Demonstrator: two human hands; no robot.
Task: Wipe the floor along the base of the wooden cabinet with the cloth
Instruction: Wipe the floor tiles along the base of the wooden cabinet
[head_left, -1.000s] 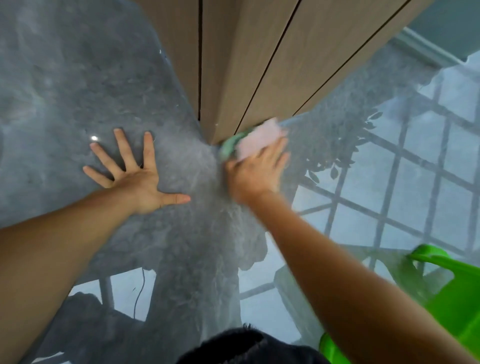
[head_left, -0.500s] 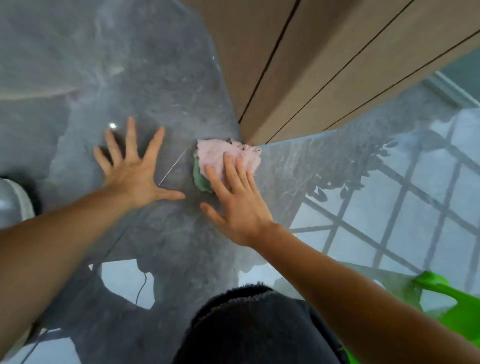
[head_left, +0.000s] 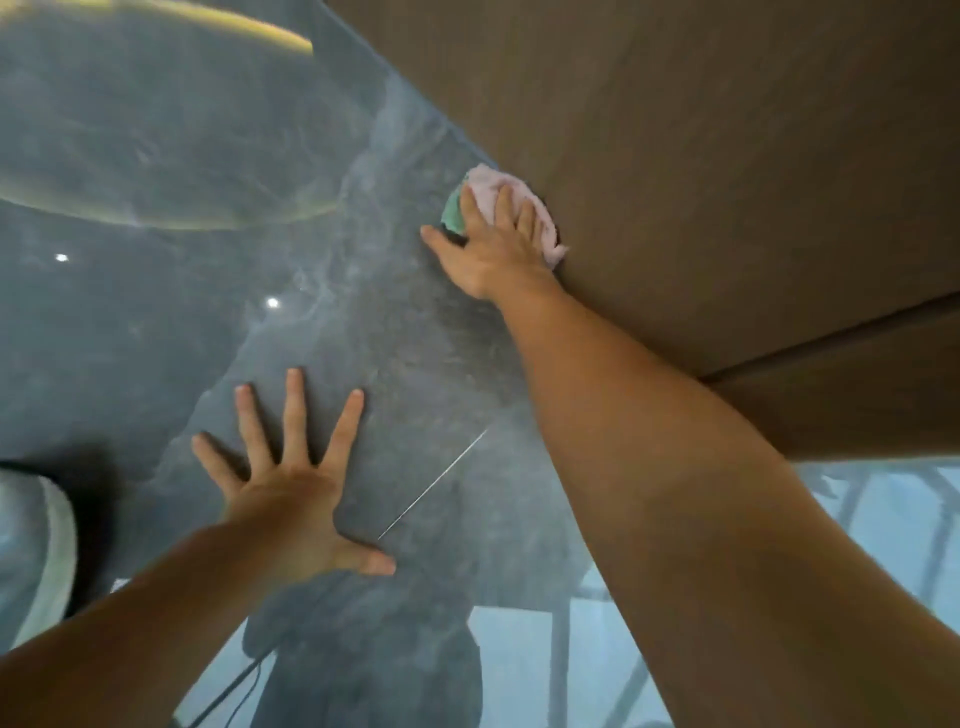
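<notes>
The pink-and-green cloth (head_left: 501, 200) lies bunched on the glossy grey floor (head_left: 363, 322), pressed into the seam where the floor meets the base of the wooden cabinet (head_left: 701, 156), far and right of centre in the scene. The right hand (head_left: 491, 244) lies flat on top of it, fingers (head_left: 470, 205) extended and slightly spread over the fabric, thumb out to the left on the bare floor; the hand presses the cloth down and does not close around it. The cloth's right edge touches the cabinet face. Nearer and to the left, the left hand (head_left: 291, 483) is planted palm-down on the floor, fingers splayed wide, holding nothing and apparently bearing the person's weight. A thin pale streak (head_left: 431, 486) crosses the floor between the two arms. Judged from this view, the wipe is in progress along the cabinet's base: the stretch beyond the cloth, running far and left, looks not yet reached, while the floor nearer the person shows no clear sign of having been wiped or not. A white curved object (head_left: 47, 545) sits at the near left edge, unidentifiable.
</notes>
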